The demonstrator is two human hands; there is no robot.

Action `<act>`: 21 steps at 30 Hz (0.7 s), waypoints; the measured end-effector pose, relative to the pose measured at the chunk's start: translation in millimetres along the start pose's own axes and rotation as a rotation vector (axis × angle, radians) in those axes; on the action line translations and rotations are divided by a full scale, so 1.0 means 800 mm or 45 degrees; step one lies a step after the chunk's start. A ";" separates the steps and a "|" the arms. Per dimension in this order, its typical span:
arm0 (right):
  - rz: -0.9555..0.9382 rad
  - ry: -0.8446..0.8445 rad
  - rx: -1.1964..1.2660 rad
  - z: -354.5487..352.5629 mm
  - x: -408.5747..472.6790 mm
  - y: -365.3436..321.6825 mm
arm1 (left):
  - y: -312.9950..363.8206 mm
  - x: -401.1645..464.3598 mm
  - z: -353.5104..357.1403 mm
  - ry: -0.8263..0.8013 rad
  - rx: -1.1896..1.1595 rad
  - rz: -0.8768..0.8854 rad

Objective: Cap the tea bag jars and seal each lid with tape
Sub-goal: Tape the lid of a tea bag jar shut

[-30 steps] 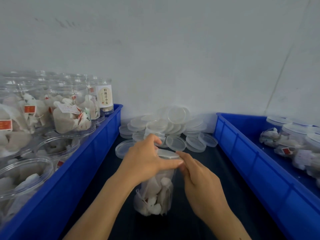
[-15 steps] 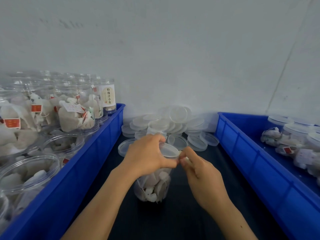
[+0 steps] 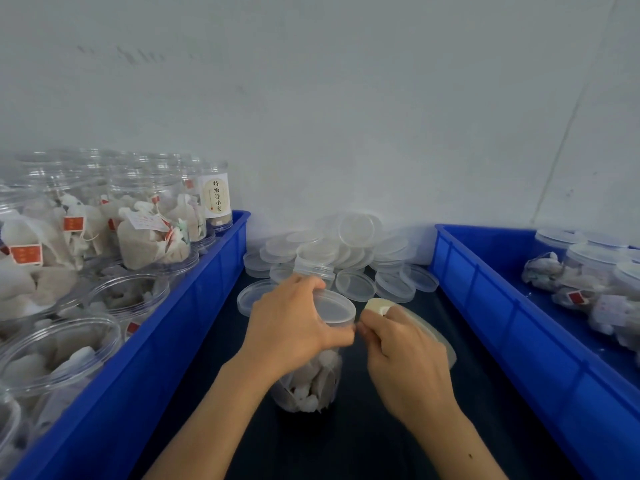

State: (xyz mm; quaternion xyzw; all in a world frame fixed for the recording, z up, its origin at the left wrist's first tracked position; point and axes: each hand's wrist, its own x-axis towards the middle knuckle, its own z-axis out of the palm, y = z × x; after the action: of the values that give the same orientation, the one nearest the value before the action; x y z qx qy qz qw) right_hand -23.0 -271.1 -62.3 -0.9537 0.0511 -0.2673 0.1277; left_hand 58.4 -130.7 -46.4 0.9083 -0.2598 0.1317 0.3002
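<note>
Since the earlier frame, a roll of tape [image 3: 429, 327] had come into sight in the right hand [image 3: 408, 358], and the camera had moved a little closer. That hand was curled around the roll, with thumb and forefinger pinched together at the rim of the lid [image 3: 334, 310] (whether a tape end lay between them I could not tell). The left hand [image 3: 291, 327] was wrapped around the top of the jar [image 3: 311, 382], its thumb pressed against the lid's edge. The jar stood upright on the dark table [image 3: 363, 445], near the centre, with tea bags visible in its lower part.

On the left, a blue bin [image 3: 166, 341] held many open jars of tea bags [image 3: 104, 258]; one jar at the far end carried a label [image 3: 216, 195]. On the right, another blue bin [image 3: 519, 323] held capped jars [image 3: 588, 268]. Farther back, between the bins, a pile of loose clear lids [image 3: 346, 251] lay against the white wall [image 3: 346, 116].
</note>
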 end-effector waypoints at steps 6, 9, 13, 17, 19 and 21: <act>0.112 -0.004 0.083 0.007 0.002 -0.011 | -0.002 -0.013 0.011 0.103 -0.062 0.044; 0.142 -0.023 0.093 0.007 0.003 -0.013 | -0.001 -0.015 0.013 0.132 -0.060 0.045; 0.175 -0.014 0.064 0.010 0.004 -0.013 | 0.001 -0.020 0.015 0.164 -0.042 0.047; 0.223 -0.004 0.069 0.013 0.009 -0.012 | 0.003 -0.021 0.017 0.203 -0.017 0.040; 0.248 -0.014 0.084 0.014 0.012 -0.011 | 0.005 -0.021 0.019 0.207 -0.001 0.036; 0.255 -0.005 0.092 0.015 0.013 -0.009 | 0.006 -0.022 0.020 0.212 0.001 0.032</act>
State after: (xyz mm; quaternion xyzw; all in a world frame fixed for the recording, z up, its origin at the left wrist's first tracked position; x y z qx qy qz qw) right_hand -7.2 -263.0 -65.0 -0.9392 0.1361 -0.2529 0.1882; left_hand 42.9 -136.7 -63.7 0.8909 -0.2454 0.2108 0.3187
